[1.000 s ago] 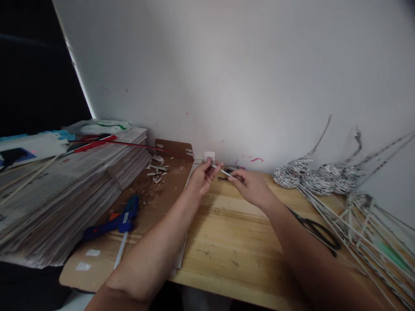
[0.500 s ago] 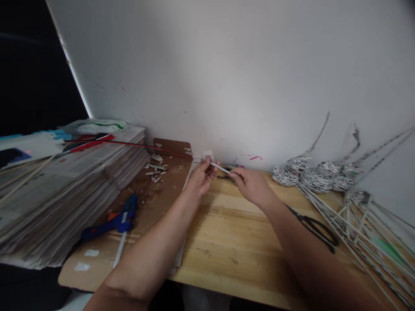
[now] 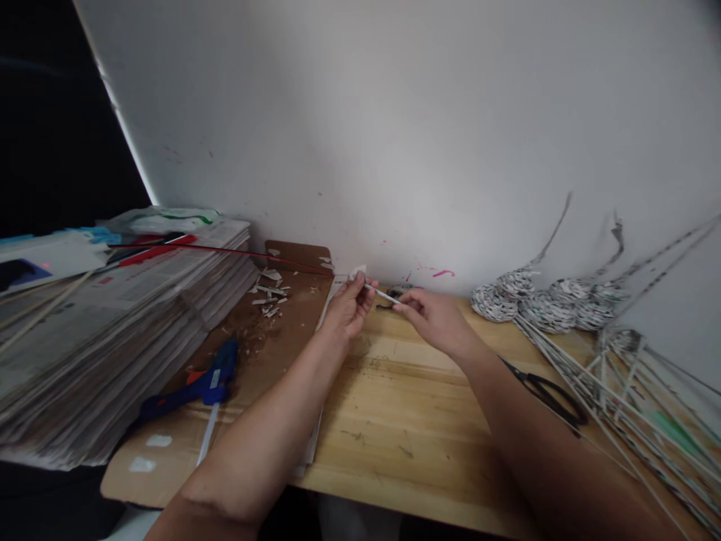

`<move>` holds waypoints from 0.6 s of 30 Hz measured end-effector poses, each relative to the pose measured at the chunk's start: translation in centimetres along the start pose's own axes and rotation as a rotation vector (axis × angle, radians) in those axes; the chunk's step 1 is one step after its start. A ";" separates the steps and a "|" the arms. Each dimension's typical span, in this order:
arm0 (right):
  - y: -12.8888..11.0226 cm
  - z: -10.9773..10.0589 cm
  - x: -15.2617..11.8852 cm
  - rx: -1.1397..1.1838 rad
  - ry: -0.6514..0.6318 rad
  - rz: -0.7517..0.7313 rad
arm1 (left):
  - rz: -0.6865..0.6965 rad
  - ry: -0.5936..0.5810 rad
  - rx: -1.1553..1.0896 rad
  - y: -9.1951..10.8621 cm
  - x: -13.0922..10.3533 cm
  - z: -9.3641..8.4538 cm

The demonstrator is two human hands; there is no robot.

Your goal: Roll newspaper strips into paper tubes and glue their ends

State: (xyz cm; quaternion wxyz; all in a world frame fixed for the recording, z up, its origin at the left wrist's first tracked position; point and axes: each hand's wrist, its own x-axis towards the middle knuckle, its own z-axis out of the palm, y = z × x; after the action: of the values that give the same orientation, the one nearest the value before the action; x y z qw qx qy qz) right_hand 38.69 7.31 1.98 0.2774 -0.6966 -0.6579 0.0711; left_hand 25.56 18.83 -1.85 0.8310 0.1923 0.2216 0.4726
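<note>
Between my hands runs a thin rolled newspaper tube [image 3: 381, 294], slanting down to the right above the wooden table. My left hand [image 3: 348, 304] is closed on its upper left end, where a flat, unrolled white bit of paper sticks out above the thumb. With fingertips pinched, my right hand [image 3: 431, 315] grips the tube's lower right end. Part of the tube is hidden inside the left fingers.
Left are a tall newspaper stack [image 3: 169, 308], a blue glue gun [image 3: 217, 376] and paper scraps [image 3: 272, 293] on cardboard [image 3: 248, 383]. Right are black-handled scissors [image 3: 555, 394], woven paper pieces [image 3: 549, 308] and loose paper tubes [image 3: 608, 406]. A wall [image 3: 405, 150] stands behind.
The flat paper at my left hand has shrunk and folded over. My right hand has shifted slightly left along the tube, its fingers a little changed in position.
</note>
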 end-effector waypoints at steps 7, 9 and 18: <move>-0.3 -0.2 -0.1 0.221 -0.228 0.104 | 0.004 -0.030 0.016 0.2 -0.1 0.0; -0.3 -0.4 -0.1 0.298 -0.294 0.173 | 0.006 -0.042 0.022 0.1 -0.1 -0.1; 0.3 0.1 0.2 -0.019 -0.115 0.018 | 0.029 0.022 0.015 0.6 -0.2 0.2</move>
State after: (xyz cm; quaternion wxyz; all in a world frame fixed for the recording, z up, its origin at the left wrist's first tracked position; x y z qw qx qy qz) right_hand 38.91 7.55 1.78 0.2319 -0.6996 -0.6672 0.1072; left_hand 25.18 18.95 -1.39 0.8202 0.1965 0.2315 0.4848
